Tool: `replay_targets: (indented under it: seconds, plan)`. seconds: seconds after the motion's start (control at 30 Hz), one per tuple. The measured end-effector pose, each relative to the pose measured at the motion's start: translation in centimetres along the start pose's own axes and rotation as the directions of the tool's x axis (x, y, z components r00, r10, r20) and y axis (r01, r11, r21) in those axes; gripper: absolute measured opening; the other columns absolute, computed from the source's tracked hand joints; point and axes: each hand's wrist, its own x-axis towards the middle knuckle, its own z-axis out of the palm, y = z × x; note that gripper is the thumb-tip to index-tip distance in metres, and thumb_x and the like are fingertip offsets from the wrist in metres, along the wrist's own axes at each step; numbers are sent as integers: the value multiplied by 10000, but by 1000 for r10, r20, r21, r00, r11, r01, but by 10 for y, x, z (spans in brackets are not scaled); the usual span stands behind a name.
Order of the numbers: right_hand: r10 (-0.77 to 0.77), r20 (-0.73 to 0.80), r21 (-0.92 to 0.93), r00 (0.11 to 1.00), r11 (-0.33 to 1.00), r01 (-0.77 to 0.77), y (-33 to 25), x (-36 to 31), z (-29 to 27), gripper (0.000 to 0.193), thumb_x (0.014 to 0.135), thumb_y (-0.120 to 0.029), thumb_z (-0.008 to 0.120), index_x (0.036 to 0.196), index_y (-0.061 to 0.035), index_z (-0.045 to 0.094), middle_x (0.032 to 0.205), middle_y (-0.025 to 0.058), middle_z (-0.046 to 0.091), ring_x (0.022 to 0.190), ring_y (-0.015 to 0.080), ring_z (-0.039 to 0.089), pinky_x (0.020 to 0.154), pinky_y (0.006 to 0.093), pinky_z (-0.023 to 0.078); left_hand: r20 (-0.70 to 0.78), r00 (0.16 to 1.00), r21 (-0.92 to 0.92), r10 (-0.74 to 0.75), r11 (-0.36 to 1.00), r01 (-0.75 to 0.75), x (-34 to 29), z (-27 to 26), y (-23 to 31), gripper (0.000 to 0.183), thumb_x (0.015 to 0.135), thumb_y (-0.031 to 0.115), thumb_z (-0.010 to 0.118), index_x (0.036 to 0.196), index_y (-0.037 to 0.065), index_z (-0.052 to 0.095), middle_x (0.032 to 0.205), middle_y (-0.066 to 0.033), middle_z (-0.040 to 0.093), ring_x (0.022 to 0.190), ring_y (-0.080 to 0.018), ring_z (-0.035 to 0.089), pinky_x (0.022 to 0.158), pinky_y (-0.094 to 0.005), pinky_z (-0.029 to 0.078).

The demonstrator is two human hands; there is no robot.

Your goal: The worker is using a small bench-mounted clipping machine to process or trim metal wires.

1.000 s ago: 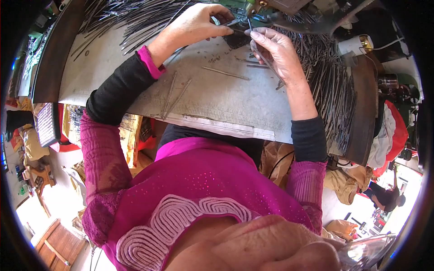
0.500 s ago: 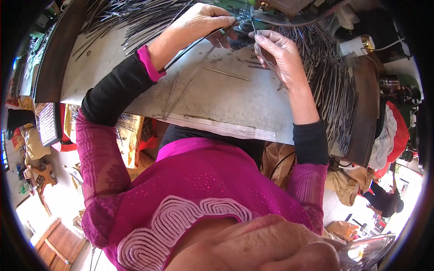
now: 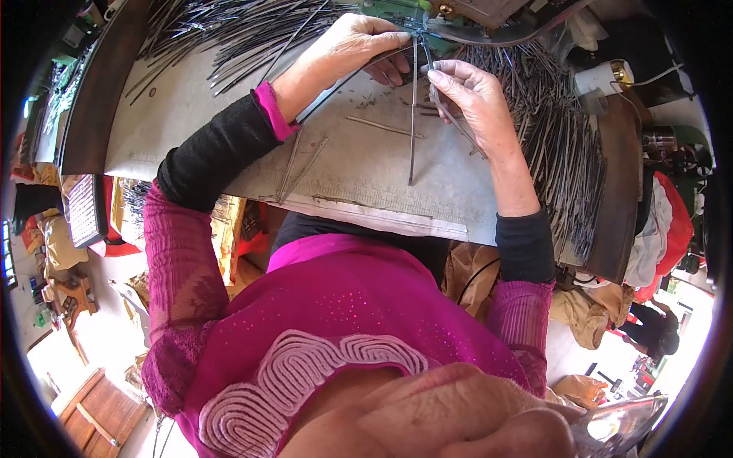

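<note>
My left hand (image 3: pixel 363 46) is at the far middle of the table, thumb and fingers pinched on thin dark rods, one of which runs back under my wrist. My right hand (image 3: pixel 472 93) is closed on another thin dark rod (image 3: pixel 464 133), which slants down past its palm. Between the hands a long slender rod (image 3: pixel 413 126) points toward me, its upper end near my left fingertips. The rods' far ends meet beside a dark machine part (image 3: pixel 424 29); the exact contact there is too small to make out.
Dark rods (image 3: pixel 244 46) are heaped at the far left, and a thick pile of rods (image 3: pixel 561 145) covers the right side. Several loose rods (image 3: pixel 374 124) lie on the grey tabletop (image 3: pixel 351 172). A white cylindrical thing (image 3: pixel 599 79) stands at the right. Another person (image 3: pixel 653 330) is in the background.
My left hand has moved slightly right and toward me. A long rod now hangs between my hands, pointing toward me. My right hand has barely moved.
</note>
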Motion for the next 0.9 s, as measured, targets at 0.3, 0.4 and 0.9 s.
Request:
replay_targets:
  seconds: [0.3, 0.4, 0.9]
  plan:
    - [28, 7, -47, 1000, 998, -28, 0, -2, -2, 201, 857, -170, 597, 969, -3, 594, 693, -2, 574, 541, 37, 487, 469, 173, 388, 32, 999, -25, -12, 1000, 13, 3, -1, -1, 326, 908, 266, 509, 1034, -27, 578, 779, -105, 637, 627, -155, 645, 579, -232, 532]
    - [34, -48, -30, 998, 999, -35, -5, 2, 3, 193, 847, -159, 612, 953, 2, 604, 689, -4, 578, 540, 29, 487, 463, 172, 383, 21, 1000, -6, -16, 1000, 16, 5, -2, 0, 314, 909, 265, 507, 1005, -24, 586, 764, -96, 632, 614, -153, 642, 571, -230, 531]
    - [76, -98, -158, 992, 983, -91, -7, -3, 7, 189, 847, -166, 599, 961, -14, 602, 675, -38, 535, 519, 26, 446, 466, 173, 353, 41, 998, -115, -41, 992, 45, 6, 1, -7, 278, 889, 195, 505, 906, -63, 607, 671, -117, 638, 521, -181, 631, 482, -284, 541]
